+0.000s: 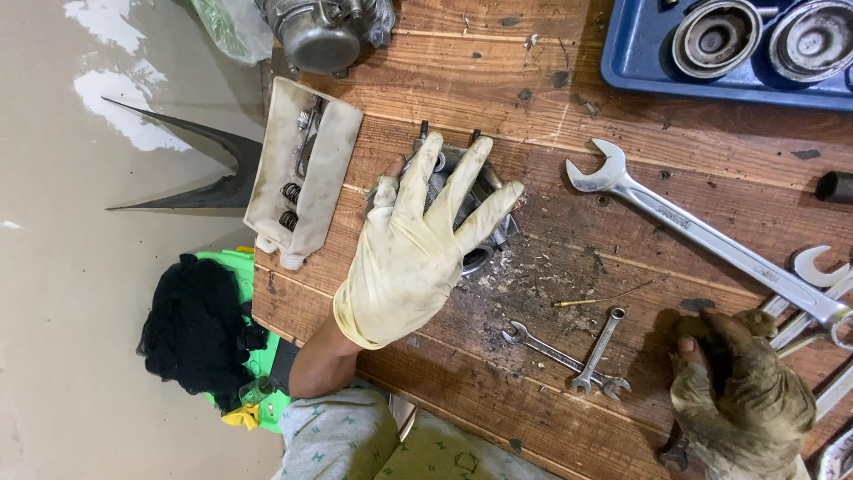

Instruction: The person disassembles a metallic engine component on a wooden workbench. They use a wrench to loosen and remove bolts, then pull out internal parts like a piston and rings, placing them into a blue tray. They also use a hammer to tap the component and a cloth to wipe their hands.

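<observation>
on wooden bench [533, 80]: left hand [413, 244] covers metal part [480, 191], probably engine piece.

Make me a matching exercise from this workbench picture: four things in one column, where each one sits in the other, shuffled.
Things:
1. metal engine part
2. large open-ended spanner
3. blue tray
4. small crossed spanners

Places:
A. top right corner of the bench
B. under the pale-gloved left hand
C. lying diagonally across the right half
D. on the near edge, between the left hand and the dirty-gloved right hand

Pairs: 1-B, 2-C, 3-A, 4-D

Rough stained wooden bench [551, 71], shiny steel spanner [702, 233], grimy cloth gloves [404, 267]
</observation>
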